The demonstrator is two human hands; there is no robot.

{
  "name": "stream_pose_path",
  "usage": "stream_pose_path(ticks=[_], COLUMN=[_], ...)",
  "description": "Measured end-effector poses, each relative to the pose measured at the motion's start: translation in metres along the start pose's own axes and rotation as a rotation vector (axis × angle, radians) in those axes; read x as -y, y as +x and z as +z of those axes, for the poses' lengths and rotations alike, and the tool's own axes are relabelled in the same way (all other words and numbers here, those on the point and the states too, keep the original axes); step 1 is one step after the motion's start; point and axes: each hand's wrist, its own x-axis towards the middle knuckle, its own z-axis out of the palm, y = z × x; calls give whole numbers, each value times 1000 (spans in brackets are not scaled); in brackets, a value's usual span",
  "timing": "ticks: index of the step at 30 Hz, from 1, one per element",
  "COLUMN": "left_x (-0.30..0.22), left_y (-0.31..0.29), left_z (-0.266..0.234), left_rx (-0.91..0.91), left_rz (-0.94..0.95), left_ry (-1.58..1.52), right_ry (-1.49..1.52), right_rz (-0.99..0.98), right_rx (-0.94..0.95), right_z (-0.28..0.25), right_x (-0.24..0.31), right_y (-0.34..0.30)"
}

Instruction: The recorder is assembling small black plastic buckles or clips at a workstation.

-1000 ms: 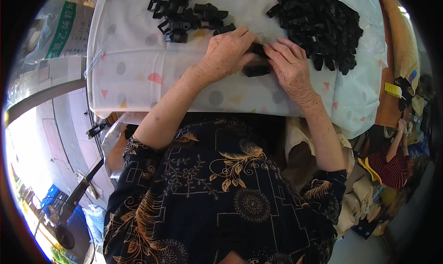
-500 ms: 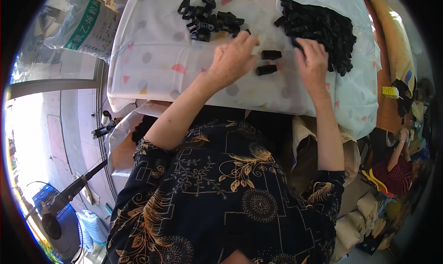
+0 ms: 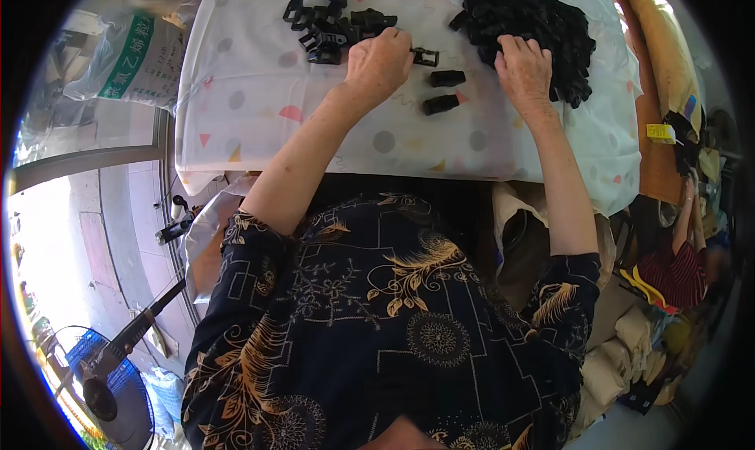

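On the patterned tablecloth, my left hand [image 3: 377,63] is closed beside a loose cluster of black plastic parts [image 3: 324,37], its fingertips at the cluster's right side. What it grips, if anything, is hidden beneath the fingers. One open-framed black plastic part [image 3: 425,56] lies just right of that hand. Two small black blocks, an upper block [image 3: 447,78] and a lower block [image 3: 440,104], rest between my hands. At the left edge of a large heap of black parts [image 3: 554,33], my right hand [image 3: 524,71] has its fingers bent over the pieces; their tips' contents cannot be made out.
A clear plastic sheet lies under the heap on the covered table [image 3: 314,147]. Open sacks, including a pale sack [image 3: 511,206], hang below the front edge. A fan [image 3: 102,395] stands at lower left, a printed bag [image 3: 141,61] at upper left. Another person [image 3: 672,273] is at far right.
My left hand has moved left and away from me toward the cluster, uncovering the open-framed part. My right hand has shifted slightly farther onto the heap. The whole view has shifted a little.
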Motion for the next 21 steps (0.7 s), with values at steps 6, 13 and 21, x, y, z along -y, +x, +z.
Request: stream_pose_path(ticks=[6, 13, 21], left_x=[-19, -21, -23], left_y=[20, 22, 33], left_z=[-25, -29, -19], left_rx=[355, 152, 417], left_rz=[-198, 211, 268], left_ry=[48, -42, 36], right_ry=[321, 775, 583], right_rz=[147, 215, 77], right_rx=[-254, 131, 69], right_z=[-20, -37, -38], right_x=[-10, 34, 36], right_y=[-5, -43, -51])
